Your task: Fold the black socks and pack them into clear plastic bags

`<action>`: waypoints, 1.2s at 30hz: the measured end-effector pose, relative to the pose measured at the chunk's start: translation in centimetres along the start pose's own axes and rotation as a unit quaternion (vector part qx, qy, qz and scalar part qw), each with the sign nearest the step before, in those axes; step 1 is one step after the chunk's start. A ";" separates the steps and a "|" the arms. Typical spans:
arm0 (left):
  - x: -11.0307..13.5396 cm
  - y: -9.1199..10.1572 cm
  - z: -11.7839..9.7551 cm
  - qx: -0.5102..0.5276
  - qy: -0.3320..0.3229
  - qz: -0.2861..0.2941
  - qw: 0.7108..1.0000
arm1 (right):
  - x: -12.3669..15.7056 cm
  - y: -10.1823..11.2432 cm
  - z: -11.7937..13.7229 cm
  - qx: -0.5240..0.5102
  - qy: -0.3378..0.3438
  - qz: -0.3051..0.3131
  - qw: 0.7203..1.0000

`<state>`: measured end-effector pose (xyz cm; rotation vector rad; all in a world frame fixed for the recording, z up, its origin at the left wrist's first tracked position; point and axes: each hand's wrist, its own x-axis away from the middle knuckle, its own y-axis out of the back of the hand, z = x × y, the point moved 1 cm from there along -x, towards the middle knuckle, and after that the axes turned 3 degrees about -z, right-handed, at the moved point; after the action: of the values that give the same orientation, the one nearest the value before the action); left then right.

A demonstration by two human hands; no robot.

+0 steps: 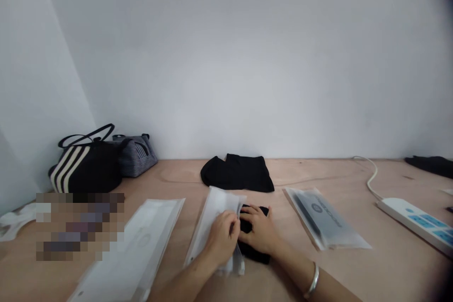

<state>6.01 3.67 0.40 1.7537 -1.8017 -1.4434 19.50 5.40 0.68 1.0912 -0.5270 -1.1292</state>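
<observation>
My left hand [224, 237] is closed at the edge of a frosted plastic zip bag [204, 230], its fingers pinched at the bag's right side. Close beside it, my right hand [261, 230] lies with spread fingers over a folded black cloth item [257, 255]. The cloth touches the right edge of the bag; I cannot tell whether part of it is inside. My fingers and the bag's edge hide the cloth's left end. Behind both hands, a black cloth piece [237, 173] with a sock-like outline lies flat near the wall.
Another frosted bag [130, 250] lies at left. On the right is a printed frosted bag [320, 219] with something dark inside. Further right are a white power strip [417, 222] with its cord and a black item [430, 165]. Two bags, black [95, 167] and striped [136, 155], stand back left.
</observation>
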 end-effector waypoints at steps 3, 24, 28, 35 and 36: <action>0.1 0.9 -1.1 -0.033 -0.052 0.042 0.997 | 1.3 0.1 0.9 -0.016 -0.029 -0.026 0.999; 4.5 3.3 1.2 -0.074 -0.138 0.158 0.975 | 3.2 3.1 -2.1 0.016 0.254 0.094 0.963; 4.1 3.7 0.7 -0.061 -0.156 0.158 0.973 | 2.6 1.6 -2.2 0.028 0.240 0.090 0.966; 4.0 4.0 0.5 -0.058 -0.162 0.144 0.974 | 3.3 0.2 -2.0 0.047 0.170 0.039 0.984; 3.9 4.1 0.6 -0.059 -0.157 0.141 0.976 | 3.4 0.6 -2.0 0.038 0.174 0.038 0.983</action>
<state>2.09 -0.28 1.45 1.2052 -1.9687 -1.7338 22.69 3.17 -0.22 1.2915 -0.3348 -0.8322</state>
